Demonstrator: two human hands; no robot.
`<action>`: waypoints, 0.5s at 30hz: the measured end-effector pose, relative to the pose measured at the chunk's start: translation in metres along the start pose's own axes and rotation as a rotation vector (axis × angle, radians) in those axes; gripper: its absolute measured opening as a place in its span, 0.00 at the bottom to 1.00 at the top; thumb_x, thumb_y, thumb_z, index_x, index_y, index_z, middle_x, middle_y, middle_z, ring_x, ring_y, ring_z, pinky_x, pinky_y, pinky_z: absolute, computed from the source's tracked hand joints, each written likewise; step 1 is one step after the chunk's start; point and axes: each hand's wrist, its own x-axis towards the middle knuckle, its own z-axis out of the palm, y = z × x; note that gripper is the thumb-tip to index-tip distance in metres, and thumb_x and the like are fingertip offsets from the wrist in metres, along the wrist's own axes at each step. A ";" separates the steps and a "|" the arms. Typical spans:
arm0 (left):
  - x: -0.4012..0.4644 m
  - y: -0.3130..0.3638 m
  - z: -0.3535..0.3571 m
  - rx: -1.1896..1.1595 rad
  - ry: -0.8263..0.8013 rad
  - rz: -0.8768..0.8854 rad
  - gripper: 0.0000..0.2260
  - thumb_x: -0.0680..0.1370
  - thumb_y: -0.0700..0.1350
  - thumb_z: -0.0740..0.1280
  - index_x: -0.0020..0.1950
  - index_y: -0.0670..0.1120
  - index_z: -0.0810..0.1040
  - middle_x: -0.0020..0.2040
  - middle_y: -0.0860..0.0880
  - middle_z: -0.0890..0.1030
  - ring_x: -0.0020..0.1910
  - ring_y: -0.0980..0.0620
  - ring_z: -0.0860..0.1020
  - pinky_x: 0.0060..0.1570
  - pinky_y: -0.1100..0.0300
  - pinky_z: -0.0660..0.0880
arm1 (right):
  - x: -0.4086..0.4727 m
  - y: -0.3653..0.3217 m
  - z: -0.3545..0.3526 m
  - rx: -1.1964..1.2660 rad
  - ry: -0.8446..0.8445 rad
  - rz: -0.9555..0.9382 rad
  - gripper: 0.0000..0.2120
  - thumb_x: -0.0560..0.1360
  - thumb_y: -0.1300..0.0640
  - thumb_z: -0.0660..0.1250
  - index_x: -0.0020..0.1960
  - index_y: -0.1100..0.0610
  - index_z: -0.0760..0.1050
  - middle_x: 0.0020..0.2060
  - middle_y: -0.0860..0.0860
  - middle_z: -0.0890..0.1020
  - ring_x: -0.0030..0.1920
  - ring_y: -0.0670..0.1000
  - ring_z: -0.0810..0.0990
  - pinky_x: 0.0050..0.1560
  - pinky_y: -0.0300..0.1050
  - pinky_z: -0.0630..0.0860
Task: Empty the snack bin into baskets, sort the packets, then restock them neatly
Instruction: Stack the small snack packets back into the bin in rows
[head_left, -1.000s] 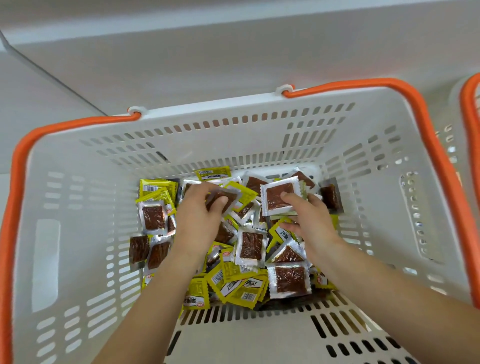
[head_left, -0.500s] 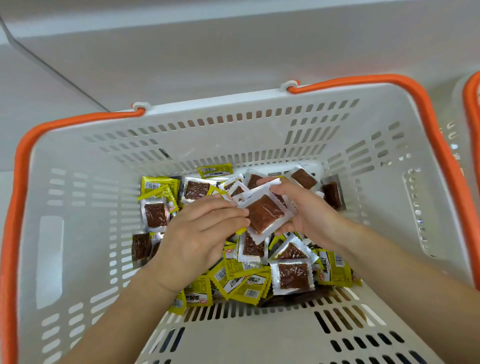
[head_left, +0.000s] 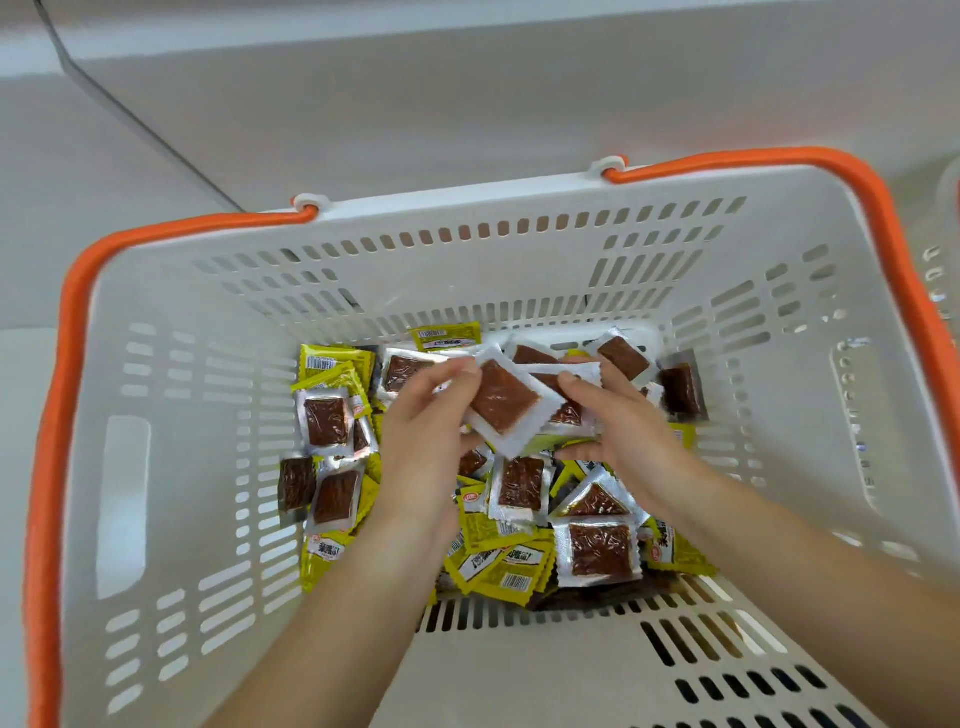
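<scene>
Head view: the packet (head_left: 503, 402), clear-edged with a brown square inside, is held tilted above the heap, roughly over the middle of the basket floor toward its far wall. The left hand (head_left: 423, 421) pinches its left edge, fingers curled round it. The right hand (head_left: 618, 421) grips a second packet (head_left: 566, 384) just behind the first, thumb on top and fingers curled below; the two packets overlap where the hands meet.

Under them the heap (head_left: 519, 509) of packets covers the basket floor: clear ones with brown squares and yellow printed ones, mixed and overlapping. A few clear ones lie along the left edge of the floor, a yellow one against the far wall, and more brown ones in the far right corner.

The basket (head_left: 171, 467) is white, with slotted walls and slotted floor. An orange handle (head_left: 57, 415) runs along its left rim and another orange handle (head_left: 904, 270) along its right rim, both hinged at the far rim. A second basket's wall (head_left: 940, 270) shows at the right edge of the view, just beside the first.
</scene>
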 end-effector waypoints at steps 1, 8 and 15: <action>-0.001 -0.007 0.005 0.036 0.047 0.023 0.03 0.77 0.44 0.68 0.48 0.47 0.81 0.41 0.50 0.82 0.37 0.57 0.79 0.44 0.55 0.77 | -0.001 0.002 0.001 0.026 -0.021 -0.009 0.33 0.77 0.53 0.65 0.77 0.52 0.53 0.75 0.48 0.60 0.70 0.52 0.67 0.37 0.45 0.80; 0.003 -0.030 0.015 0.183 0.235 0.323 0.06 0.78 0.48 0.67 0.46 0.47 0.73 0.42 0.46 0.78 0.40 0.53 0.76 0.42 0.62 0.73 | -0.007 0.005 0.008 0.119 -0.087 -0.065 0.25 0.80 0.53 0.61 0.75 0.53 0.60 0.74 0.52 0.64 0.71 0.56 0.66 0.35 0.45 0.80; -0.014 -0.015 0.020 0.414 0.155 0.400 0.20 0.80 0.54 0.61 0.70 0.49 0.67 0.54 0.52 0.74 0.49 0.62 0.73 0.52 0.63 0.71 | -0.043 -0.012 0.023 0.032 -0.192 -0.187 0.20 0.73 0.47 0.66 0.63 0.48 0.70 0.56 0.48 0.82 0.55 0.50 0.82 0.46 0.50 0.82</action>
